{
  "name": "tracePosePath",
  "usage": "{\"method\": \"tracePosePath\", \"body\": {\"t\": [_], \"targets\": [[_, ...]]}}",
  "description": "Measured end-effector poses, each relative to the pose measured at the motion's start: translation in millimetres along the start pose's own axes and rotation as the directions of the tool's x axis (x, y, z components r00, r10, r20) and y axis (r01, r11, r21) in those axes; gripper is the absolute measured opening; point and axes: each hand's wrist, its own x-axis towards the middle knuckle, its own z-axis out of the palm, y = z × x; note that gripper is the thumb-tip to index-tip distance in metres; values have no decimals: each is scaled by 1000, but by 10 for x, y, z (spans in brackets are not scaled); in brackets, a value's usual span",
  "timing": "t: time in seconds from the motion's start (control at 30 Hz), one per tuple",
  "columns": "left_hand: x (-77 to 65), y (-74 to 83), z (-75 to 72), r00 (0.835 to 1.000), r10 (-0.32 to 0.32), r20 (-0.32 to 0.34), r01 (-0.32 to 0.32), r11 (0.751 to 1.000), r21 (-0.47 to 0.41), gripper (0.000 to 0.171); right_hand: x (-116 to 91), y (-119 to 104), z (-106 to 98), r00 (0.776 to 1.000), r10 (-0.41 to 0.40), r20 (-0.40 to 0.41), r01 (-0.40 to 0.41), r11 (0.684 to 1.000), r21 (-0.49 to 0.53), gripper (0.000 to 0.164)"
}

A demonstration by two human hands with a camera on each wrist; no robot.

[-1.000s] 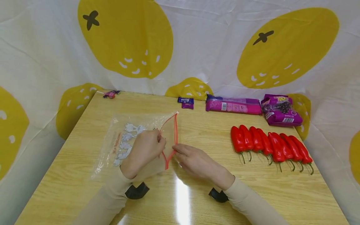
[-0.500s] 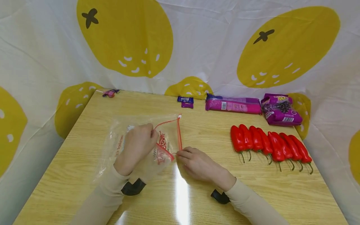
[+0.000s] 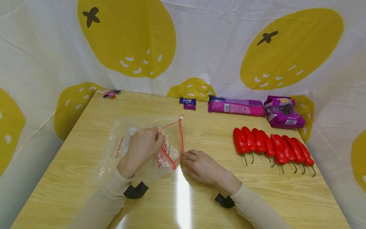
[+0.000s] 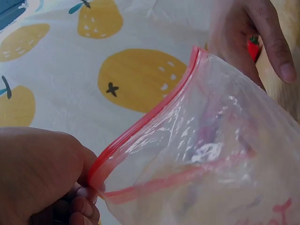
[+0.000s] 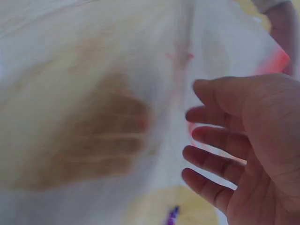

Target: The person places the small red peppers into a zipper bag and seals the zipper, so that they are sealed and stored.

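At the mouth of the clear zip bag (image 3: 163,162): left hand (image 3: 140,151) has the near side of the red rim (image 4: 140,123) pinched, fingers curled in. Left wrist view confirms the grip. Right hand (image 3: 201,167) is at the opposite lip, not gripping as far as I can see: right wrist view has its fingers apart, slightly bent, nothing between thumb and fingers. Fingertip contact with the rim: can't tell.

Bag lies on the table (image 3: 211,203), left of centre, mouth facing right, white tab (image 3: 181,117) at the far corner. Can't tell if anything is inside.

Delta vs 1.0 s ago: left hand shifted up and now covers more of the pale print; red lettering shows beside the rim; right hand sits slightly further right; lips stand wider apart. Vs 0.5 s ago: only small shifts.

My read: mouth access is better, but it leans mostly on the left pinch. If that slackens, thin film probably sags shut.

Further out, no real movement, just camera drift: 8 red peppers (image 3: 273,148) in a row at right, stems toward the person. Back edge: long pink-purple pack (image 3: 235,106), purple bag (image 3: 284,113), 2 small wrapped sweets (image 3: 188,103), lollipop (image 3: 111,94) at far left corner.
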Motion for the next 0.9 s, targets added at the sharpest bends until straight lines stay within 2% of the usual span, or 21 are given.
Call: {"method": "tracePosePath", "body": {"t": [0.07,0.13,0.2,0.27,0.3,0.37,0.43,0.47,0.53,0.63,0.73,0.83,0.9], "targets": [[-3,4,18,1000,0,28,0,1000,-13,28,-61,16,-95,999,34,-36,-33,999,17,37],[-3,2,43,999,3,52,-2,1000,-23,28,-157,66,-217,989,101,-110,-99,995,20,36],[-3,2,58,998,6,65,-4,999,-35,28,-299,162,-341,955,210,-209,-213,977,10,34],[0,-1,68,998,15,58,-14,999,-34,28,-480,297,-429,892,345,-293,-366,931,-16,29],[1,-2,69,999,22,49,-20,999,-30,28,-578,372,-453,851,413,-325,-445,895,-28,27],[6,-1,64,999,36,32,-36,999,-24,29,-778,517,-478,761,542,-357,-594,803,-47,25],[10,-1,56,998,52,18,-52,999,-16,29,-953,640,-471,683,643,-347,-702,709,-69,28],[13,1,50,998,58,13,-58,998,-15,29,-1028,688,-460,654,682,-328,-738,671,-75,31],[17,4,39,998,65,10,-65,998,-16,29,-1138,755,-432,614,744,-262,-784,615,-91,40],[19,8,27,998,63,21,-62,998,-19,29,-1218,803,-385,600,791,-119,-800,591,-105,53],[14,4,37,997,58,43,-58,998,-21,29,-1225,819,-350,606,796,7,-791,603,-106,59],[2,-2,54,997,54,58,-53,998,-22,30,-1199,827,-347,602,795,78,-789,607,-93,58],[-6,-2,66,996,55,66,-53,998,-25,30,-1184,825,-356,601,794,85,-790,607,-87,57]]}}
